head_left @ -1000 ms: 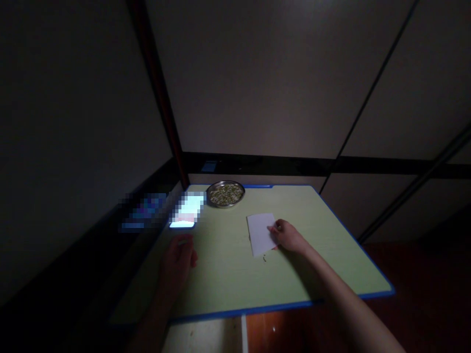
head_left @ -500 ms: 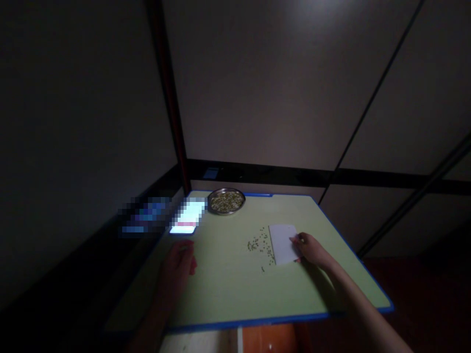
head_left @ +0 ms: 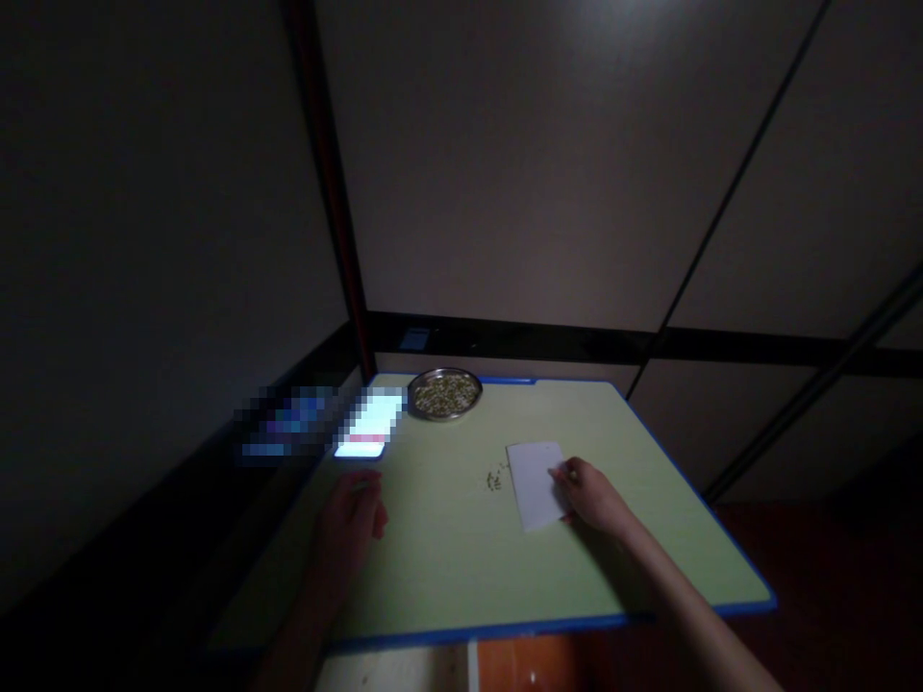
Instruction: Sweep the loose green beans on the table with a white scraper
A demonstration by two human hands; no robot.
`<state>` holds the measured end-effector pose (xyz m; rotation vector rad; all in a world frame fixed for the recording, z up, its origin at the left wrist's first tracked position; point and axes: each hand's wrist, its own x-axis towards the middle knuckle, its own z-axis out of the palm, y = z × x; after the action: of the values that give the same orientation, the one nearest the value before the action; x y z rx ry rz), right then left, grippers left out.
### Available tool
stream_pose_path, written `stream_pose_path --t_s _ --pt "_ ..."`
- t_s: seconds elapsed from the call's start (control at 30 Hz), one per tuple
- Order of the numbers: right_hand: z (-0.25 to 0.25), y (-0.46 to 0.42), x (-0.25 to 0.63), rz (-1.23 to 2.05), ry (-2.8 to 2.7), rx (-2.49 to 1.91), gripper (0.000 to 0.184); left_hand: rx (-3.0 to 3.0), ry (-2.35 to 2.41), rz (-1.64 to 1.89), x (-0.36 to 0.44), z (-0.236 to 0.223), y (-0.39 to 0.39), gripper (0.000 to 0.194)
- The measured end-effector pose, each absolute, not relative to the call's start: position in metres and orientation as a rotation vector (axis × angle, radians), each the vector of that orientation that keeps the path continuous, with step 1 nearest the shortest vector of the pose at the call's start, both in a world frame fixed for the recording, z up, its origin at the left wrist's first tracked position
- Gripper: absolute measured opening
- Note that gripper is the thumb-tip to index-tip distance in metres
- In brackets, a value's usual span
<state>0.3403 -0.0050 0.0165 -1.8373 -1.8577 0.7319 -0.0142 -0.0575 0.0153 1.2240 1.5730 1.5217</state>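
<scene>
In the head view, the right hand point(head_left: 595, 498) pinches a white card point(head_left: 535, 485) by its right side, low over the green table point(head_left: 433, 557), with small dark seeds point(head_left: 494, 480) lying just beyond the card's left edge. Those seeds could scatter or slip beneath the card if it were pushed quickly or with that edge raised, and a one-sided grip might let it bend or twist. The right forearm slants in from the lower right, fingers curled around the card's side. The left hand point(head_left: 350, 509) hovers or rests near the glowing screen point(head_left: 371, 425), fingers bent inward; in this dim light I can't tell whether it holds anything. A round metal dish point(head_left: 441, 419) of greenish bits stands at the far side, just beside the screen.
</scene>
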Motion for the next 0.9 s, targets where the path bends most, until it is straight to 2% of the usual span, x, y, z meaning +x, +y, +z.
stream_pose_path --t_s 0.5,0.67,0.9 --pt "0.019 -0.008 0.41 0.802 -1.746 -1.919 0.038 1.224 1.619 1.497 -0.014 0.017 -0.058 0.034" --pt "0.044 -0.017 0.429 0.96 -1.576 -1.807 0.042 1.237 1.642 1.483 -0.015 0.016 -0.058 0.033" --pt "0.089 -0.02 0.437 0.732 -1.654 -1.526 0.039 1.259 1.663 1.462 -0.016 0.016 -0.057 0.034"
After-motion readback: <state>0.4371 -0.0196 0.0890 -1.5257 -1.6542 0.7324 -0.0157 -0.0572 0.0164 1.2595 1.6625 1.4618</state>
